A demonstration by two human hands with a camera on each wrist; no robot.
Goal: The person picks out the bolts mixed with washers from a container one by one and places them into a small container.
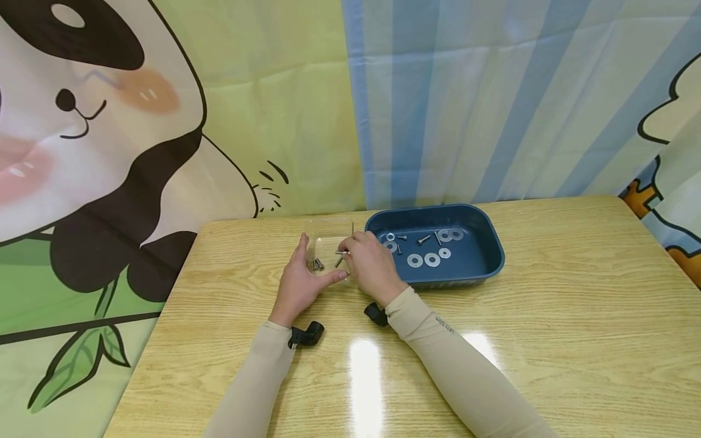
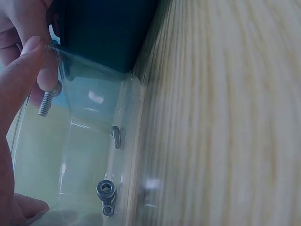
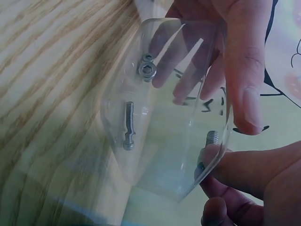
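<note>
Screw (image 2: 45, 103) pinched in right hand (image 1: 373, 263), left hand (image 1: 300, 285) gripping box (image 1: 331, 229); tiny hold, so one twist might drop it outside.

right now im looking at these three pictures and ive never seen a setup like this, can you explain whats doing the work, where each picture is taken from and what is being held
There is no machine here: a person works with two bare hands. The wide picture comes from a head-worn camera looking forward and down. The two close ones come from the wrist cameras, one per arm. On the wood-grain table stand a clear plastic box with some socket-head bolts inside and, beside it, a blue tray with flat washers and small screws. The left hand steadies the box, thumb and fingers about it. The right hand has a threaded bolt in its grip, pinched near the box's rim.
</note>
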